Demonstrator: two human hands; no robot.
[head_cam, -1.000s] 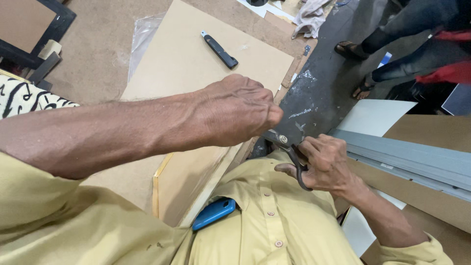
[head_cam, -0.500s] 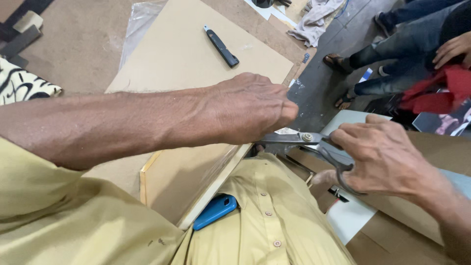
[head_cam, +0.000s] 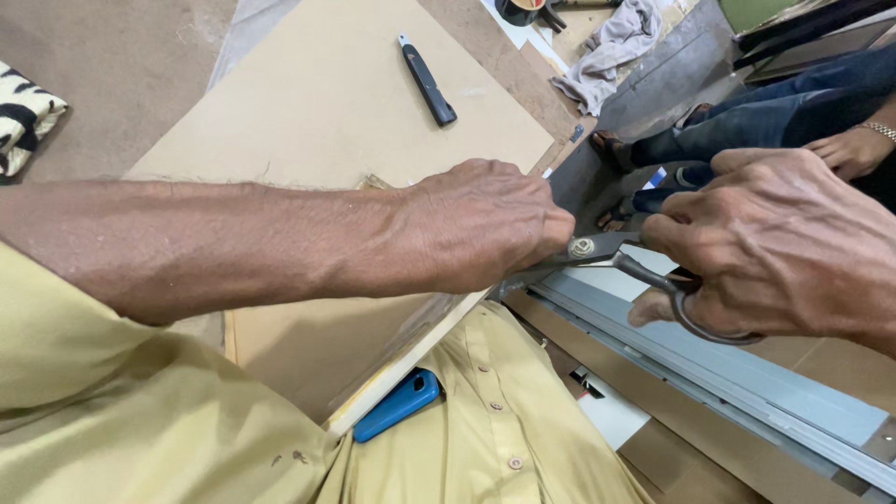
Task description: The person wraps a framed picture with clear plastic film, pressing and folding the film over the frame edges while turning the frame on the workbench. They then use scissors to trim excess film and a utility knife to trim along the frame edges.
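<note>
**Scissors at the board edge, both hands closed**

Left hand, centre of frame, curled into a fist, gripping the edge of the tan board; fingers wrapped under so what they pinch beyond the edge is hidden. Forearm runs in from the left edge of frame.

Right hand, right side of frame, fingers closed through the handle loops of the metal scissors. Scissors lie roughly level, pivot screw just right of the left knuckles, blades pointing left and passing under the left hand. Blade tips hidden, cannot tell how far apart the blades are.

Board is big, flat, fills upper centre and runs down to lower centre, tilted toward the person's lap. Black utility knife lies on it, top centre, well apart from both hands.

Blue flat object at lower centre, just beside the board's lower edge, against the yellow shirt. Grey metal rail runs diagonally at lower right under the right hand. Grey rag upper right. Another person's hand and jeans at far right edge. Striped black-and-white cloth at left edge.
</note>
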